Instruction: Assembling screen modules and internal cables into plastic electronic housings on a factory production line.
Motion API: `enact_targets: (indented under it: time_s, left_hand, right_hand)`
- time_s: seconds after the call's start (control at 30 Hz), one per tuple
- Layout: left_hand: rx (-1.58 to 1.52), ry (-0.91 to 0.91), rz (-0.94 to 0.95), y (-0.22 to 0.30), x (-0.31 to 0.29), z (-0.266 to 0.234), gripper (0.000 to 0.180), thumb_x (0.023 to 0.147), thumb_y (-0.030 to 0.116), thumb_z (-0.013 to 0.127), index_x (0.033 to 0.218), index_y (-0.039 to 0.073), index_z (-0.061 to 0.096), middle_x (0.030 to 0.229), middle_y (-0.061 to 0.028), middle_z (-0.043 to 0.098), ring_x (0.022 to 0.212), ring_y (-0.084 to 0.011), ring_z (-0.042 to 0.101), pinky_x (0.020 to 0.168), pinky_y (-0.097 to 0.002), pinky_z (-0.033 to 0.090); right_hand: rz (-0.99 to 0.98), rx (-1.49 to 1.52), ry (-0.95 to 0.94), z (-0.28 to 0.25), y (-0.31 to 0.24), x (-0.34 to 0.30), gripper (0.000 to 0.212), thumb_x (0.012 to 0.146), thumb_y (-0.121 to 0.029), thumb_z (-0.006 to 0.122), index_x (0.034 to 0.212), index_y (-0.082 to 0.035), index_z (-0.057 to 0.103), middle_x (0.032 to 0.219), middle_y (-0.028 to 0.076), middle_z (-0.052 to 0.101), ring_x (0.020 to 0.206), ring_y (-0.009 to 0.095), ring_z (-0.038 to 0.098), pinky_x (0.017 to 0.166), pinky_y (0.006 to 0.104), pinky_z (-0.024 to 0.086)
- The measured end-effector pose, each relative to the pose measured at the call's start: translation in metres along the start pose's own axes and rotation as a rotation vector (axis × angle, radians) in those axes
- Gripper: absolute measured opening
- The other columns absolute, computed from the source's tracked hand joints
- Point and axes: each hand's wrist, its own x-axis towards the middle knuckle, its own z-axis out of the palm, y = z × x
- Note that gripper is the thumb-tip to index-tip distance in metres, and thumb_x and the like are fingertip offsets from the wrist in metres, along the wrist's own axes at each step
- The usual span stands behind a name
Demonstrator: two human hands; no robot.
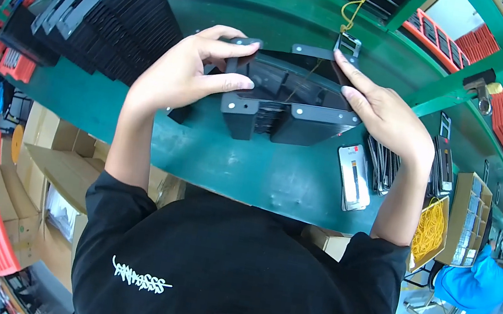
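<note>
Between my hands is a stack of black notched trays (314, 127) with a dark glossy top, set over the green bench. My left hand (188, 69) grips its left end, the thumb on the near edge and the fingers toward the far edge. At the right end, my right hand (389, 112) is closed on the corner, thumb and fingers along the top. A small dark piece on the bench by my left wrist is partly hidden. Beside my right forearm lies a white phone-shaped panel (352, 176) with a dark strip, next to several dark thin frames (382, 164).
Tall stacks of similar black trays (118, 21) stand at the left. A yellow cord (353, 15) hangs at the back. Yellow rubber bands (430, 228) fill a box at the right, beside a partitioned carton (467, 217). Cardboard boxes (60, 159) stand left; people in blue work further off.
</note>
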Motion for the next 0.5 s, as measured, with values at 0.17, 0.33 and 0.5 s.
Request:
enact_targets:
  time_s: [0.17, 0.33, 0.5]
  left_hand:
    - [-0.193, -0.14, -0.067, -0.01, -0.001, -0.005, 0.057, 0.088, 0.017, 0.081, 0.141, 0.01, 0.064, 0.132, -0.0123, 0.06, 0.116, -0.023, 0.06, 0.1, -0.0336, 0.049]
    - [-0.288, -0.16, -0.08, -0.018, 0.0, 0.005, 0.062, 0.088, 0.019, 0.081, 0.146, 0.012, 0.06, 0.132, -0.0106, 0.057, 0.116, -0.0212, 0.058, 0.099, -0.0325, 0.048]
    - [-0.214, -0.229, -0.088, -0.012, 0.002, -0.006, 0.062, 0.089, 0.019, 0.081, 0.148, 0.015, 0.059, 0.134, -0.0105, 0.054, 0.116, -0.02, 0.057, 0.101, -0.032, 0.047]
  right_hand:
    - [-0.183, 0.147, 0.11, 0.013, 0.012, -0.006, 0.057, 0.106, -0.027, 0.058, 0.16, -0.021, 0.041, 0.127, 0.021, 0.069, 0.095, 0.027, 0.069, 0.091, 0.0328, 0.051]
    - [-0.041, 0.27, -0.038, -0.002, 0.008, -0.001, 0.062, 0.103, -0.026, 0.065, 0.16, -0.02, 0.042, 0.118, 0.014, 0.069, 0.085, 0.015, 0.058, 0.088, 0.0305, 0.05]
    - [0.022, 0.124, -0.125, -0.015, 0.003, 0.006, 0.061, 0.1, -0.03, 0.069, 0.156, -0.019, 0.048, 0.098, 0.007, 0.065, 0.075, 0.012, 0.048, 0.076, 0.0278, 0.047]
